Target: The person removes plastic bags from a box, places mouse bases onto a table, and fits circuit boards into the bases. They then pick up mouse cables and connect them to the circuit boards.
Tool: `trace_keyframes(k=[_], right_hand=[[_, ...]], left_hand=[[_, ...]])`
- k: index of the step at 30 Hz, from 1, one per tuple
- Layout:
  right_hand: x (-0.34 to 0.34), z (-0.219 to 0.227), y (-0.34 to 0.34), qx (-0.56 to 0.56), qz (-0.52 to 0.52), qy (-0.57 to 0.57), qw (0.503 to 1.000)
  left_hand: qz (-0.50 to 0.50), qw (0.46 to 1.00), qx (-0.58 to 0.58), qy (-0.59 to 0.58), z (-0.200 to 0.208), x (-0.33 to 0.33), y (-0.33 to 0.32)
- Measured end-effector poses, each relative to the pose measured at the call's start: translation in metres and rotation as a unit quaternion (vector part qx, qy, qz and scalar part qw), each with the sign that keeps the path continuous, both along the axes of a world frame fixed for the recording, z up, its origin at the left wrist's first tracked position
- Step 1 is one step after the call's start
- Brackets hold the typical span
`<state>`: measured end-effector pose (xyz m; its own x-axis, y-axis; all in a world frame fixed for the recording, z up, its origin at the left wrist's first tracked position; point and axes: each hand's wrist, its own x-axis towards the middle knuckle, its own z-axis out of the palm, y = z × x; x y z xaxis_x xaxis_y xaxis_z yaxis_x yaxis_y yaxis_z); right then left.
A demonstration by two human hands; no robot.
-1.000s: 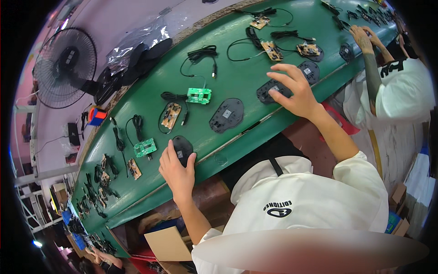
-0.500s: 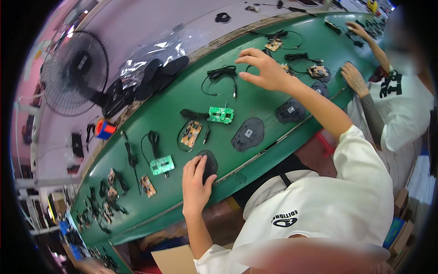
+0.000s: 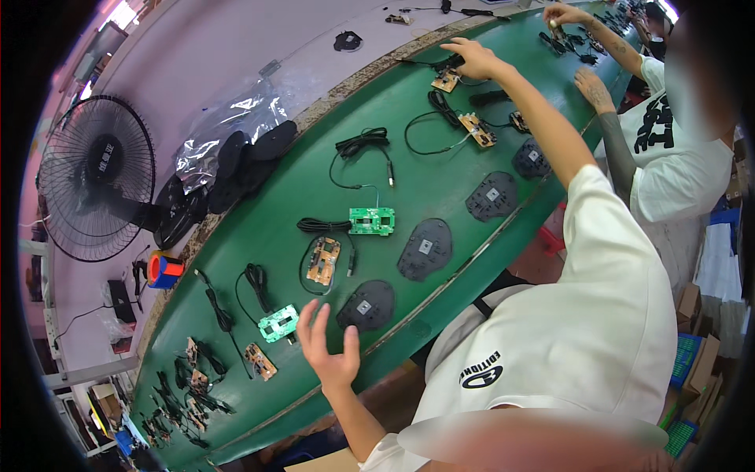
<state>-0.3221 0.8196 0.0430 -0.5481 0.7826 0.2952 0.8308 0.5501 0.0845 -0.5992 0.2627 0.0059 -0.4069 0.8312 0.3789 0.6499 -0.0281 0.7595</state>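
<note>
My left hand [image 3: 334, 350] hovers just beside a dark grey mouse base shell [image 3: 367, 305], fingers spread and holding nothing. A green circuit board [image 3: 278, 323] with a black cable lies to its left. My right hand [image 3: 476, 61] is stretched to the far side of the green bench, fingers apart over a coiled black cable [image 3: 448, 60]. That cable's brown circuit board [image 3: 446, 79] lies just under the hand. More grey base shells [image 3: 425, 248] form a row along the near edge. Behind them are a green board [image 3: 372, 221] and brown boards [image 3: 323, 259] with coiled cables.
A black fan [image 3: 102, 165], a clear plastic bag [image 3: 228, 134] and an orange-blue tape roll [image 3: 163, 270] stand beyond the bench's far edge. Tangled boards and cables [image 3: 193, 385] lie at the left end. A co-worker's hands [image 3: 591, 85] work at the right.
My left hand has let go of the mouse base shell and drawn back toward me, opening. My right hand has reached farther out, to the cable at the far edge. The view has shifted.
</note>
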Motion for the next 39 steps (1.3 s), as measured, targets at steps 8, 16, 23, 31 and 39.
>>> trace_keyframes(k=[8, 16, 23, 31, 39], right_hand=[[-0.002, -0.004, 0.027, -0.185, 0.019, -0.033, 0.982], [0.029, -0.014, 0.087, -0.29, -0.07, -0.01, 0.954], [0.023, 0.019, 0.063, -0.265, -0.109, 0.035, 0.957], [-0.06, 0.087, -0.038, -0.178, 0.114, 0.422, 0.881], [-0.112, 0.129, -0.187, -0.381, 0.313, 0.479, 0.726]], left_hand=[[0.03, 0.999, 0.014, 0.032, -0.004, -0.002, 0.005], [0.01, 0.998, 0.043, 0.051, -0.011, -0.005, 0.021], [0.013, 0.997, 0.053, 0.051, -0.007, -0.001, 0.029], [0.1, 0.99, 0.038, 0.088, -0.012, -0.013, -0.005], [-0.016, 0.984, 0.04, 0.175, 0.026, 0.003, 0.099]])
